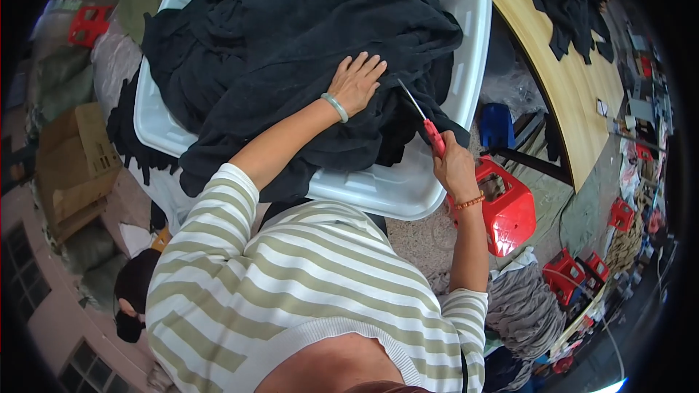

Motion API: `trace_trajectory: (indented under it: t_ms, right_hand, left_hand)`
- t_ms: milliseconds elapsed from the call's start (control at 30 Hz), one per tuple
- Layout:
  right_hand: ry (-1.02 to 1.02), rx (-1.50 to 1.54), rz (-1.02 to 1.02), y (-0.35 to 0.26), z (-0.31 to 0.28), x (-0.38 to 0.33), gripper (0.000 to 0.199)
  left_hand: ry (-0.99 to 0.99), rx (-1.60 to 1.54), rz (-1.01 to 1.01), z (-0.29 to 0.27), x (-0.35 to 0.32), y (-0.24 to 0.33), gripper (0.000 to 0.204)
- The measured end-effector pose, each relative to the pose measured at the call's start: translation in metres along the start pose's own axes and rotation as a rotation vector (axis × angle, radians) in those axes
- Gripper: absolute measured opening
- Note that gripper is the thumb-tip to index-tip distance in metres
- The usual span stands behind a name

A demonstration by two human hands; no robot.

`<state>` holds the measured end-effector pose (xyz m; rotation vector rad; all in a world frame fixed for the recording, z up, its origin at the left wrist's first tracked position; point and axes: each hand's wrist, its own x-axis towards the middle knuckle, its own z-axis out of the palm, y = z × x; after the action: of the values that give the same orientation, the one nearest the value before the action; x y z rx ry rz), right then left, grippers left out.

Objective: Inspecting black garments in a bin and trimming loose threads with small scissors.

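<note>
The black cloth (pixel 313 44) lies heaped in the white tub (pixel 408 193), covering most of it and draping over the near left rim. Beside its right-hand folds is a red-handled tool (pixel 432 133) with a slim metal tip; whether the tip touches the fabric, I cannot tell. The right grip (pixel 456 169) is closed around the tool's handle, while the left grip (pixel 354 86) lies on the cloth, fingers slightly apart and clamped on nothing visible. Because the tip points toward those fingers and sits near them, a slip could nick one; bunched dark folds could also hide a layer that gets snagged by accident. Beyond the tub's near right corner, a red stool (pixel 510 211) stands close to the right forearm, so an outward swing might knock it. A blue plastic item (pixel 496 125) lies between tub and wooden counter (pixel 582 102), which carries more dark garments (pixel 564 0). A cardboard box (pixel 76 167) crowds the left side.
</note>
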<state>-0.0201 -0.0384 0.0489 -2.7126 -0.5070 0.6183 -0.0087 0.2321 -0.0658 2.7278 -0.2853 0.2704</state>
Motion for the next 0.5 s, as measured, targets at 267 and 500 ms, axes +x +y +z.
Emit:
trace_trajectory:
  t_ms: [267, 500]
  right_hand:
    - [-0.229, -0.026, -0.314, -0.057, -0.023, -0.001, 0.029]
    - [-0.394, 0.037, -0.56, -0.122, 0.006, 0.001, 0.03]
  left_hand:
    - [-0.283, 0.202, -0.123, -0.048, -0.07, -0.017, 0.06]
    - [-0.268, 0.161, -0.31, -0.135, -0.178, -0.027, 0.067]
